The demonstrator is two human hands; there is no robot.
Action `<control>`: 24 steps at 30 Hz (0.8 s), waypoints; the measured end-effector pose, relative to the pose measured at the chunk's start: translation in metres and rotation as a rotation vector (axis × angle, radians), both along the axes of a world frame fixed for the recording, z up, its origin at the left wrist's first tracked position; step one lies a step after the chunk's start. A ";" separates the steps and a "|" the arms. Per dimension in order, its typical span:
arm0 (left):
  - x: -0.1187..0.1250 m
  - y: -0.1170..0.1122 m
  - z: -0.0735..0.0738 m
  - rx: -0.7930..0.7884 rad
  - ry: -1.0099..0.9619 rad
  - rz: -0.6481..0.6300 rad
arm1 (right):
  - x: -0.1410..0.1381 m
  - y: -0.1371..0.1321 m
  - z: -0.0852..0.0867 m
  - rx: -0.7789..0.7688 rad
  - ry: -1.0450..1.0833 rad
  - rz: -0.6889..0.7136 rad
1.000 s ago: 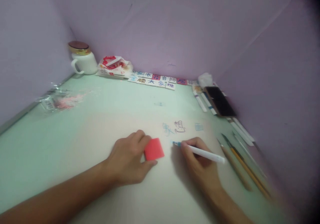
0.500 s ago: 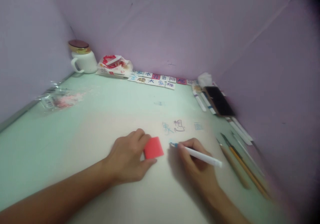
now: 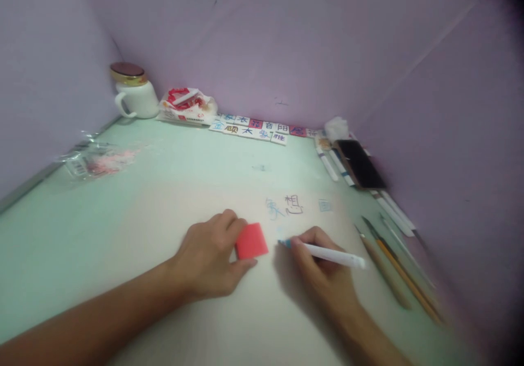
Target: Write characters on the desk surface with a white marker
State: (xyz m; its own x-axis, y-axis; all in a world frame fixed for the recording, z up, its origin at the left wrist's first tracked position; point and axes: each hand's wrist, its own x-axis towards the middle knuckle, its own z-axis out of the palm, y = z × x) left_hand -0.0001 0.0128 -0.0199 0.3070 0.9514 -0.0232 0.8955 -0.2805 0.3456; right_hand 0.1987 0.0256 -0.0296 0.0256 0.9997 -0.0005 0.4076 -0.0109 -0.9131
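My left hand (image 3: 215, 254) grips a small red square tile (image 3: 252, 241) between thumb and fingers, on or just above a large pale sheet (image 3: 172, 213). In my right hand (image 3: 325, 276) is a white marker (image 3: 338, 256), its blue tip at the sheet just right of the tile. A faint light-blue mark lies above that tip. Farther up the sheet are handwritten characters (image 3: 293, 204) in blue and dark ink. Whether the tip presses on the sheet I cannot tell.
A lidded white mug (image 3: 139, 100), a tissue pack (image 3: 187, 107) and rows of lettered tiles (image 3: 248, 132) line the back wall. To the right lie a phone (image 3: 360, 164), several markers (image 3: 395, 213) and brushes or carving tools (image 3: 403, 279). A clear plastic bag (image 3: 102, 161) sits left.
The marker tip has moved slightly down, toward me, and a faint light-blue mark shows above it. My left hand and the red tile have stayed in place.
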 end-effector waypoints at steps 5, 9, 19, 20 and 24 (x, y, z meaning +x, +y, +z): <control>0.000 0.000 0.000 0.003 -0.008 -0.002 | 0.001 0.001 0.002 -0.033 0.000 -0.083; -0.001 0.000 0.000 0.008 -0.015 -0.003 | -0.001 0.002 0.002 -0.055 0.059 -0.067; 0.000 0.000 -0.003 0.021 -0.017 -0.004 | -0.001 0.004 -0.001 -0.034 0.048 -0.049; 0.000 0.001 -0.003 0.022 -0.019 -0.004 | -0.001 0.004 -0.002 -0.034 0.048 -0.058; -0.001 0.000 -0.003 0.028 -0.022 -0.006 | -0.001 0.003 -0.002 -0.047 0.064 -0.077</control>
State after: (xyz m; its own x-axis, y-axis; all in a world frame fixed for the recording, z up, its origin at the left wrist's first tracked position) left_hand -0.0007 0.0132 -0.0227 0.3126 0.9498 0.0102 0.8861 -0.2954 0.3571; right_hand 0.1978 0.0290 -0.0317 0.1007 0.9936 -0.0510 0.3446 -0.0829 -0.9351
